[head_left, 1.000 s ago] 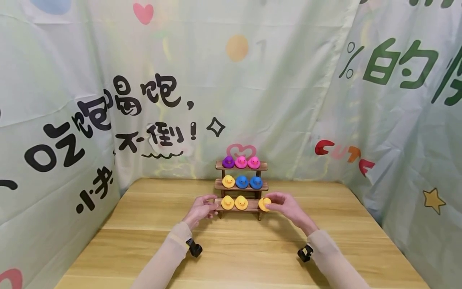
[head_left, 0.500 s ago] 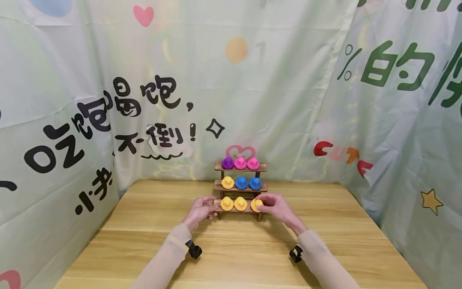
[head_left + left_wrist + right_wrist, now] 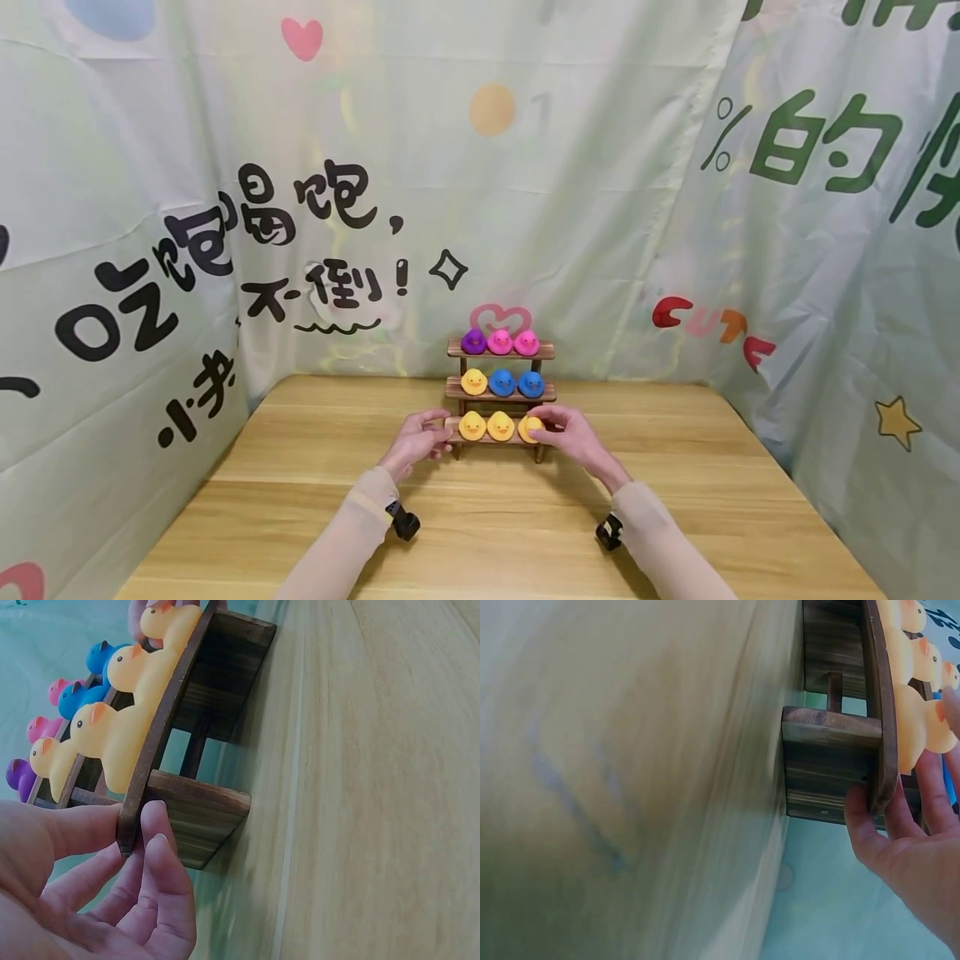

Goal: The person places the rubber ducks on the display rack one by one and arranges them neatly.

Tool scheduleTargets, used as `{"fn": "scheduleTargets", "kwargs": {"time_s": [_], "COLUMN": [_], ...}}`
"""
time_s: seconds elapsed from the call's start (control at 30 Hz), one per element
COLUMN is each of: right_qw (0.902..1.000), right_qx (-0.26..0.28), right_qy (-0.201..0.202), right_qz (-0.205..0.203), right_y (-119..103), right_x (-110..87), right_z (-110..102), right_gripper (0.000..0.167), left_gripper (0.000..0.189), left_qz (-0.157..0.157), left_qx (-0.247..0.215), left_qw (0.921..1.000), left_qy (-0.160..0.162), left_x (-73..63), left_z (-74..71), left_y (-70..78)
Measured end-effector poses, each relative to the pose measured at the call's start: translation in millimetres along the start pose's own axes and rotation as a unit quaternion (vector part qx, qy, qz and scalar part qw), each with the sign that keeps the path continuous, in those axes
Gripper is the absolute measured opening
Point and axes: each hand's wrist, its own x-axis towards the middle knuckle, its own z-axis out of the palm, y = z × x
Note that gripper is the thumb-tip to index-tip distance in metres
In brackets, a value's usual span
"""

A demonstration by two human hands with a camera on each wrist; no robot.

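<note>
A three-tier wooden shelf (image 3: 493, 389) stands on the table with rubber ducks on each tier. My left hand (image 3: 415, 440) pinches the left end of the bottom board, thumb on top and fingers beneath, as the left wrist view shows. At that board's right end, my right hand (image 3: 576, 437) holds a yellow rubber duck (image 3: 529, 428) between thumb and fingers, and one finger reaches under the board in the right wrist view. Two more yellow ducks (image 3: 486, 427) sit to its left. The held duck is partly hidden by the thumb.
The middle tier bears a yellow duck (image 3: 474, 382) and two blue ducks (image 3: 517, 384). On top are a purple duck (image 3: 473, 341) and two pink ducks (image 3: 513, 342). Printed cloth (image 3: 585, 208) hangs behind the wooden table (image 3: 487, 533).
My right hand has moved left with the yellow duck, which now sits closer to the other two on the bottom tier. The left hand keeps its grip on the shelf's end.
</note>
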Motion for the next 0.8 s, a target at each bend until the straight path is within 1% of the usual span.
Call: {"fn": "scheduleTargets", "kwargs": {"time_s": [0.37,0.67,0.8], "right_qw": [0.9998,0.9997,0.9995], "right_qx": [-0.011,-0.006,-0.013], "right_qy": [0.014,0.014,0.015], "right_qz": [0.006,0.021,0.024], "right_y": [2.7,5.1,5.6], "right_x": [-0.2,0.8,1.6], "right_z": [1.6,3.5,3.3], "right_gripper": [0.029,0.031,0.032], "left_gripper": [0.05,0.049,0.049], "left_qz": [-0.01,-0.007,-0.005], "left_qx": [-0.001,0.0,0.0], "left_qw": [1.0,1.0,1.0], "left_qy": [0.001,0.0,0.002], "left_x": [0.6,0.4,1.7], "left_z": [0.6,1.0,1.6], "left_y": [0.1,-0.6,-0.7]}}
